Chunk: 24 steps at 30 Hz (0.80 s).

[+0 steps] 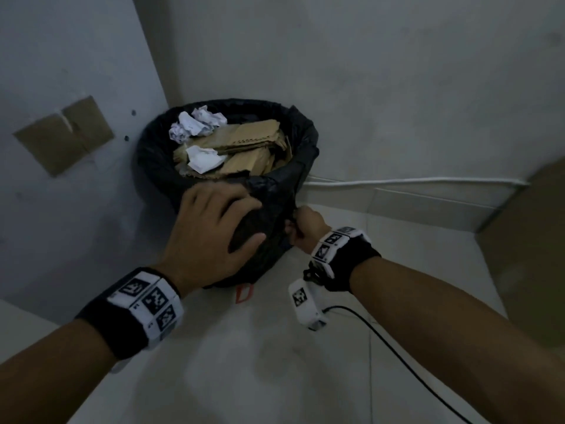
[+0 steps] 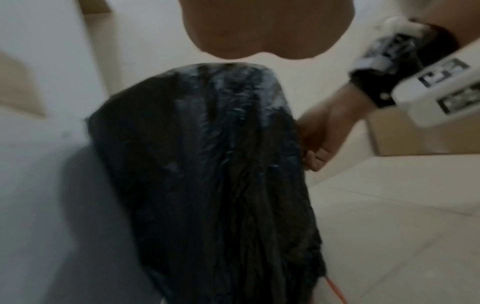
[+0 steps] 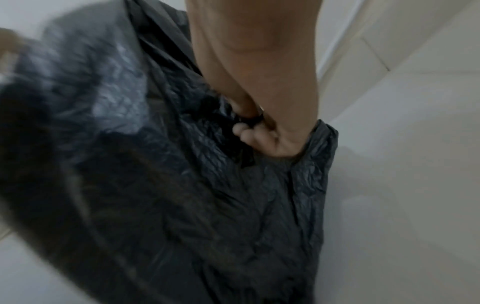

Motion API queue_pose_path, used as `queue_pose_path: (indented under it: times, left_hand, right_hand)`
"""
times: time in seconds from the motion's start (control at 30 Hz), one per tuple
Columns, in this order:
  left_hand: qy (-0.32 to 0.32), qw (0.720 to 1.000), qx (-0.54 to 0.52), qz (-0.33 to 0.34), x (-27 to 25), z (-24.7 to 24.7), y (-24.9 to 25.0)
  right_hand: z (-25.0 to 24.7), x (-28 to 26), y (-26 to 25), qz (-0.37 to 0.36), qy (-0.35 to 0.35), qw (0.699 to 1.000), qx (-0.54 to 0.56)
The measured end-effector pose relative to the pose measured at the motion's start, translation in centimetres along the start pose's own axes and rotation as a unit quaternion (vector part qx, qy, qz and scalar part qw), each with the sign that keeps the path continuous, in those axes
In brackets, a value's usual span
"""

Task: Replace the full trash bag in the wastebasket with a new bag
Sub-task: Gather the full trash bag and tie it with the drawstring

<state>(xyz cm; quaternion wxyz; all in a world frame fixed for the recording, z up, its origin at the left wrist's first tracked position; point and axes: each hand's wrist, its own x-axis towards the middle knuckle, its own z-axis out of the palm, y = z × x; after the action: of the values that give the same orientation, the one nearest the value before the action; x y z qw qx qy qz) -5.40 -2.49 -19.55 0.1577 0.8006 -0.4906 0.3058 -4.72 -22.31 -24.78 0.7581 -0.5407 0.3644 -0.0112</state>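
Note:
A black trash bag [image 1: 153,166] lines a wastebasket in a corner of the room and drapes over its sides, hiding it but for an orange bit at the base [image 1: 244,293]. The bag is filled to the top with flattened cardboard [image 1: 244,148] and crumpled white paper [image 1: 198,122]. My left hand [image 1: 232,218] lies spread on the near side of the bag just under the rim, fingers fairly straight. My right hand [image 1: 301,228] grips a bunched fold of the bag's overhang on the right side. In the right wrist view its fingers [image 3: 249,133] curl round the plastic [image 3: 182,205].
Two pale walls meet behind the basket. A brown cardboard patch [image 1: 64,133] is stuck on the left wall. A white cable [image 1: 397,181] runs along the back wall's foot, and a black cable [image 1: 397,353] lies on the tiled floor. A brown box [image 1: 535,255] stands at right.

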Motion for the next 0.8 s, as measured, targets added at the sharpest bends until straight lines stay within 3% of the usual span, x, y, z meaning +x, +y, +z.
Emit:
queue_pose_path:
  times: [0.1,0.2,0.4,0.6,0.8]
  left_hand:
    - [-0.09,0.992,-0.08,0.023,-0.2,0.8,1.6]
    - [-0.202,0.974,-0.095,-0.046,-1.5,2.0,2.1]
    - [-0.296,0.933,-0.093,-0.181,-0.9,5.0,3.5]
    - [-0.194,0.904,-0.238,-0.297,1.6,8.3,5.9]
    - [-0.169,0.908,-0.254,-0.287,1.3,7.0,4.5]
  right_hand:
    - [-1.8,-1.4,-0.7,-0.046,0.025,0.995,-0.081]
    - [-3.8,-3.5,-1.9,-0.075,0.023,0.989,-0.126]
    - [-5.2,-6.9,-4.1,-0.061,-0.042,0.994,-0.075]
    - [-3.0,-8.0,-4.3,-0.043,-0.12,0.99,-0.062]
    - [-3.0,-7.7,-4.7,-0.056,-0.085,0.991,-0.081]
